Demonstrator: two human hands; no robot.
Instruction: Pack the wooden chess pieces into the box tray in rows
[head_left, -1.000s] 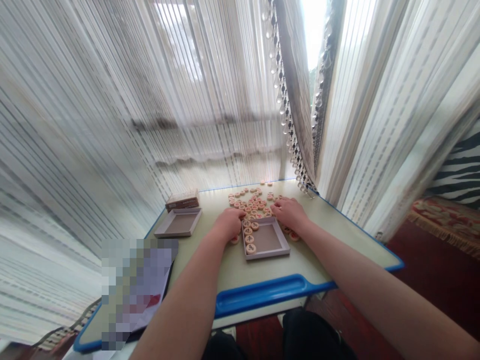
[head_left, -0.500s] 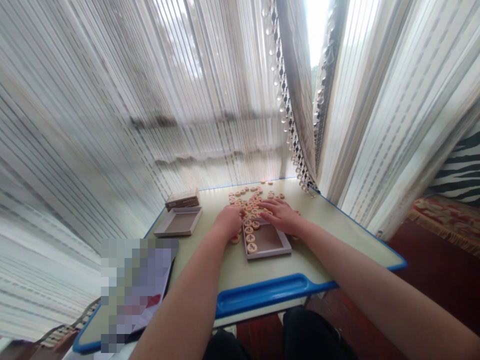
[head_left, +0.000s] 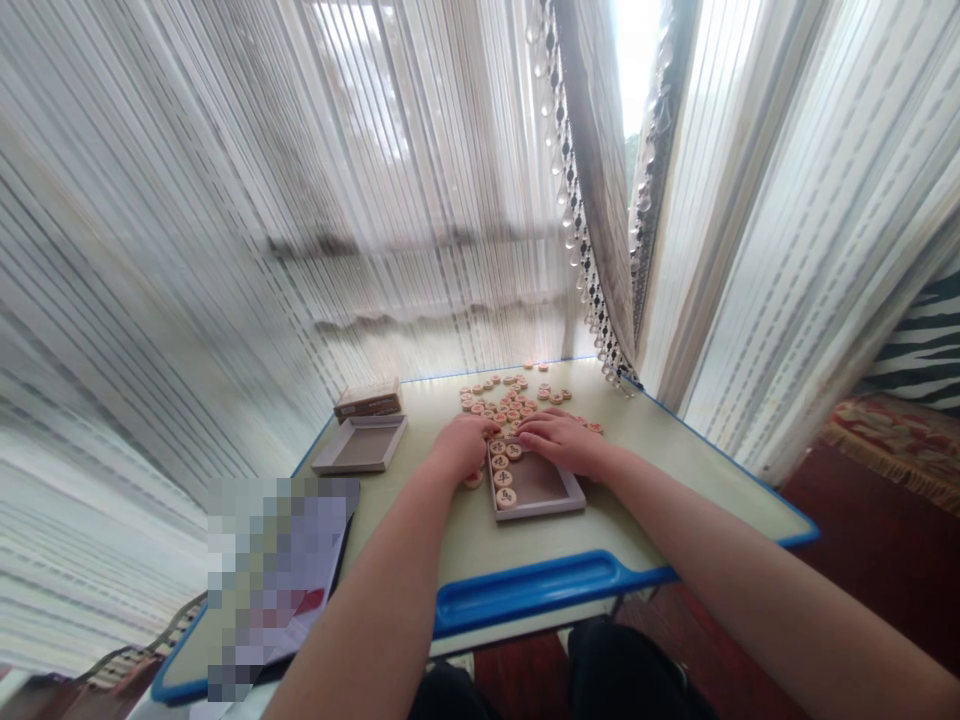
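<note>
Round wooden Chinese chess pieces (head_left: 512, 410) with characters lie scattered on the table (head_left: 420, 530). A shallow open box (head_left: 540, 515) stands before me. Several pieces (head_left: 503, 479) line its left wall, and one more piece (head_left: 514, 452) sits beside them at the far end. My left hand (head_left: 463, 445) is curled at the box's far left corner; what its fingers hold, if anything, is hidden. Over the far right side of the box reaches my right hand (head_left: 559, 438), its thumb and fingertips close together on a piece at the far wall.
Another shallow tray (head_left: 364, 462) lies at the left, with a small brown carton (head_left: 367, 397) behind it. A dark-edged, partly blurred tablet-like object (head_left: 322, 550) rests at the left edge. A blue trough (head_left: 525, 592) runs along the near edge. Curtains (head_left: 450, 250) hang beyond the table.
My right hand has drawn slightly nearer, its fingers coming from the scattered pieces to the box's far wall. My left hand stays by the corner. The view has shifted a little.
</note>
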